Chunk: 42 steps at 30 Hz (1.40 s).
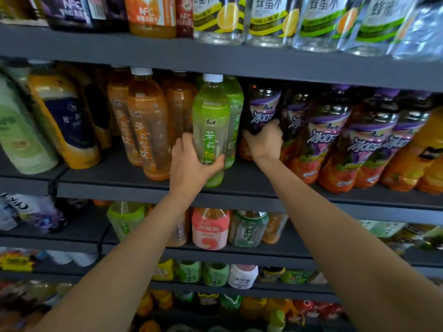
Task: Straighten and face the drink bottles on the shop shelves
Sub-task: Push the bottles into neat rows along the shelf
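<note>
— So, our hands?
— L hand [191,161] wraps the green tea bottle [211,121], white cap, label facing us, on the mid shelf [134,171]. R hand [265,140] clutches a dark purple-label bottle [262,109], "冰红" readable.
— Above?
— Clear "蜂蜜水" bottles [271,20]; "NFC" juices [151,15].

Two bare forearms reach up and forward from the lower corners. The left hand [191,161] is curled, thumb to the right and fingers wrapped behind. The right hand [263,142], set slightly higher, is closed, knuckles facing the viewer.
</note>
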Motion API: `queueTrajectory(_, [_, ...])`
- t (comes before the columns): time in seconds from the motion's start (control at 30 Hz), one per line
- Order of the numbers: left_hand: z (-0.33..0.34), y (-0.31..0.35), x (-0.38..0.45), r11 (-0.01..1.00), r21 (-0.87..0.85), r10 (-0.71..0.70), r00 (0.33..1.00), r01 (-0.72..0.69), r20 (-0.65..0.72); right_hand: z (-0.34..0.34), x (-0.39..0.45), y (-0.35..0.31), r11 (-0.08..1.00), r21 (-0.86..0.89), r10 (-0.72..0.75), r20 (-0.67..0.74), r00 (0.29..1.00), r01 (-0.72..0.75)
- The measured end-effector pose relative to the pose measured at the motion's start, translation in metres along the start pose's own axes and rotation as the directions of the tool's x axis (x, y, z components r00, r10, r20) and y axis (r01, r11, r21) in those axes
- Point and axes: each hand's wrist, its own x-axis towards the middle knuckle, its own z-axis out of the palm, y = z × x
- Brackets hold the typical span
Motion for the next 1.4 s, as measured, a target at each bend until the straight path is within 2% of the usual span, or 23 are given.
queueTrajectory(0.2, [0.003, 0.007, -0.003, 0.999, 0.033, -0.012, 1.000, 0.012, -0.008, -0.025, -0.035, 0.006, 0.997, -0.044, -0.060, -0.002, 0.998, 0.060])
queueTrajectory(0.6, [0.033, 0.042, 0.002, 0.993, 0.097, -0.067, 0.997, 0.063, 0.045, -0.045, -0.066, 0.020, 0.993, -0.118, -0.030, -0.074, 0.997, 0.021])
queueTrajectory(0.77, [0.046, 0.053, 0.010, 0.984, 0.121, -0.143, 0.988, 0.134, 0.065, -0.060, -0.076, 0.041, 0.992, -0.042, -0.125, -0.076, 0.989, 0.122])
queueTrajectory(0.87, [0.047, 0.057, -0.003, 0.985, 0.094, -0.142, 0.989, 0.146, -0.045, -0.083, -0.081, 0.067, 0.975, 0.000, -0.220, -0.128, 0.967, 0.222])
queueTrajectory(0.93, [0.046, 0.058, -0.021, 0.997, 0.042, -0.050, 0.983, 0.058, -0.177, -0.099, -0.083, 0.089, 0.966, 0.022, -0.250, -0.178, 0.952, 0.258])
queueTrajectory(1.0, [0.049, 0.057, -0.045, 0.998, 0.007, 0.058, 0.974, -0.058, -0.220, -0.112, -0.087, 0.117, 0.976, 0.053, -0.195, -0.234, 0.952, 0.213])
queueTrajectory(1.07, [0.056, 0.054, -0.071, 0.984, 0.012, 0.175, 0.969, -0.176, -0.171, -0.122, -0.093, 0.150, 0.986, 0.073, -0.125, -0.254, 0.959, 0.148])
queueTrajectory(1.13, [0.067, 0.051, -0.095, 0.965, 0.030, 0.261, 0.960, -0.259, -0.106, -0.127, -0.102, 0.182, 0.993, 0.065, -0.081, -0.208, 0.975, 0.096])
queueTrajectory(1.27, [0.097, 0.045, -0.143, 0.906, 0.088, 0.407, 0.908, -0.415, 0.097, -0.120, -0.115, 0.240, 1.000, -0.005, -0.006, 0.025, 1.000, 0.006])
queueTrajectory(1.33, [0.113, 0.042, -0.166, 0.873, 0.148, 0.428, 0.875, -0.465, 0.227, -0.114, -0.119, 0.264, 0.999, -0.051, 0.000, 0.131, 0.991, 0.007])
queueTrajectory(1.4, [0.125, 0.042, -0.180, 0.865, 0.217, 0.386, 0.878, -0.451, 0.284, -0.109, -0.120, 0.282, 0.998, -0.064, -0.009, 0.223, 0.975, 0.024])
